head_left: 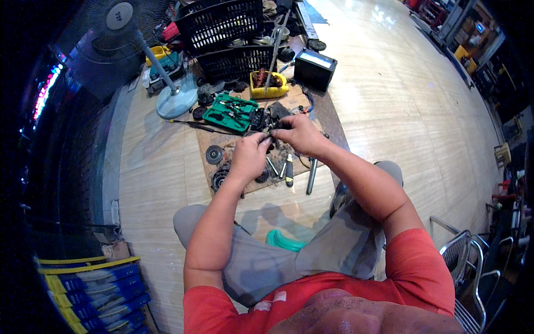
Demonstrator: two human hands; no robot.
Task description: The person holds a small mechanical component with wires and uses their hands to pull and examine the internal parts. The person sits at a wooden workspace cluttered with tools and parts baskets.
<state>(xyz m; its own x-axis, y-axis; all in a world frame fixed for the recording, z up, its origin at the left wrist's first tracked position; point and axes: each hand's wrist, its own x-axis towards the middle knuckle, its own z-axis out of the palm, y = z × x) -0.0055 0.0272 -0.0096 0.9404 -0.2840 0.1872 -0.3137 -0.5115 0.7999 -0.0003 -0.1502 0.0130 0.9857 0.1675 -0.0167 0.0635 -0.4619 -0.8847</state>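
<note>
A red cloth shirt (423, 267) lies nearest the camera, cut off by the lower edge, with smooth grey trousers (258, 261) beyond it. The left hand (249, 156) and right hand (300, 135) meet fingertip to fingertip at a dark, irregular mechanical assembly (259, 118) on a grimy cardboard sheet (214, 139); their thumbs and fingers are drawn together, but I cannot tell whether either grips a piece. Clockwise from the hands, a screwdriver (289, 171) with a black-and-yellow handle and a dull metal tube (312, 177) lie around five o'clock, a round, ridged black disc (214, 155) at eight, and an open green plastic case (245, 128) of tools at ten. A yellow plastic tub (270, 95) of rusty-looking parts sits at twelve, a boxy black block (315, 75) at one. Farther out, a fan's pale, round base (167, 106) stands near ten o'clock, its wire cage cut off above; slatted black plastic crates (222, 25) at eleven are cropped too. The fingers hide much of the assembly, the tub's contents blur together, and the left rim sinks into darkness.
</note>
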